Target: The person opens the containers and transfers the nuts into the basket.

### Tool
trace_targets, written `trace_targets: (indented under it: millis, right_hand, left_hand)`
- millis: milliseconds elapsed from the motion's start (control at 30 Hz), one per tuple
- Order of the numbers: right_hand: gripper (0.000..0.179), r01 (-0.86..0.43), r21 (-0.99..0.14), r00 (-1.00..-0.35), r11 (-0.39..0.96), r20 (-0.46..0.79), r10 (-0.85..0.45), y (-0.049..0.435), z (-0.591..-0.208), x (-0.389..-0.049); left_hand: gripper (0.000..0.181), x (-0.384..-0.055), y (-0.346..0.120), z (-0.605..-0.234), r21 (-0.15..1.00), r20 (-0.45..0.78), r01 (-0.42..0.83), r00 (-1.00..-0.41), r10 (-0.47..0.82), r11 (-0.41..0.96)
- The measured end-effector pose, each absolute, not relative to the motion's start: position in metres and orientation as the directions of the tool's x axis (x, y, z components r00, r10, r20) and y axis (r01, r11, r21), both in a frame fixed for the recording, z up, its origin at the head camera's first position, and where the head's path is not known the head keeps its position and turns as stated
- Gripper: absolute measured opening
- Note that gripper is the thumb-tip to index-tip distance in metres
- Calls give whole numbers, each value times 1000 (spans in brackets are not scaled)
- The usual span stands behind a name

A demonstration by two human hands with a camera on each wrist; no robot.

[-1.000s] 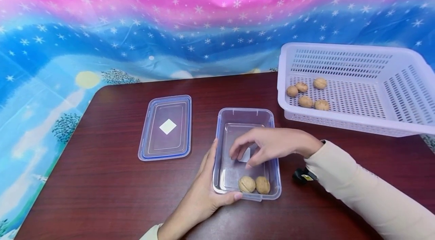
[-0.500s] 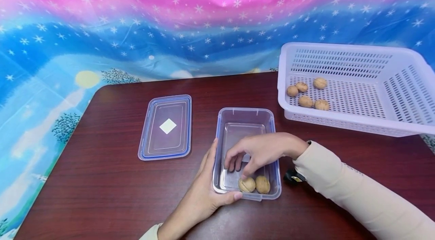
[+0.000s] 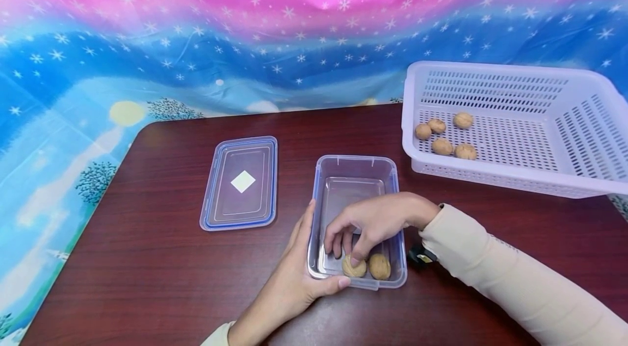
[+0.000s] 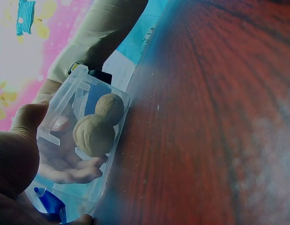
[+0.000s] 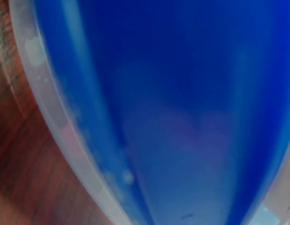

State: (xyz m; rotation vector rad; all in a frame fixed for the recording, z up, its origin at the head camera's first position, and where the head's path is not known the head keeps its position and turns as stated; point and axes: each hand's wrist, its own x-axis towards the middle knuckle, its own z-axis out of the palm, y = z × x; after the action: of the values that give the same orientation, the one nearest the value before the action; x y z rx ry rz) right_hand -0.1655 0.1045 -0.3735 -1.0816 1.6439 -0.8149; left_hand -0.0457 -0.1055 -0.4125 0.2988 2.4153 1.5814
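Note:
A clear plastic food container (image 3: pixel 355 161) stands on the table in the head view, two walnuts at its near end. My left hand (image 3: pixel 296 275) holds its near left corner, fingers along the side wall and thumb over the front rim. My right hand (image 3: pixel 378 220) reaches inside, thumb touching the left walnut (image 3: pixel 354 268) and bent fingers spread beside it. Against that one sits the right walnut (image 3: pixel 380 266). Through the clear wall, the left wrist view shows the right fingers (image 4: pixel 74 174) near the walnuts. Blurred blue plastic (image 5: pixel 173 108) fills most of the right wrist view.
A container lid (image 3: pixel 240 182) with a blue seal and white label lies left of the container. At the back right stands a white perforated basket (image 3: pixel 515 171) holding several walnuts (image 3: pixel 442 146). A patterned curtain (image 3: pixel 294 62) hangs behind the dark wooden table (image 3: pixel 147 248).
My right hand has moved down and toward the near end, its thumb coming onto the left walnut. That walnut has shifted slightly left. My left hand keeps its hold on the container.

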Motion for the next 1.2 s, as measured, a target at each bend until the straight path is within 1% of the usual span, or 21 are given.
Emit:
trace_targets:
  millis: [467, 567, 833, 1000, 1200]
  right_hand:
    - [40, -184, -909, -71, 374, -367, -927, 103, -377, -169]
    - [40, -165, -913, -68, 374, -367, -928, 103, -377, -169]
    - [30, -126, -910, -74, 394, -388, -919, 106, -376, -168]
    - [30, -126, -915, -71, 384, -378, -923, 106, -375, -168]
    - [31, -126, -922, -41, 367, -365, -930, 105, -377, -168]
  left_hand:
    - [138, -46, -106, -411, 921, -89, 37, -950, 300, 389]
    - [137, -46, -106, -411, 920, -90, 37, -949, 302, 390]
    - [137, -45, -106, -412, 922, -92, 32, -949, 300, 386]
    - [137, -46, -105, -412, 920, -89, 37, -950, 300, 391]
    - [137, -45, -106, -412, 919, -94, 32, -950, 298, 392]
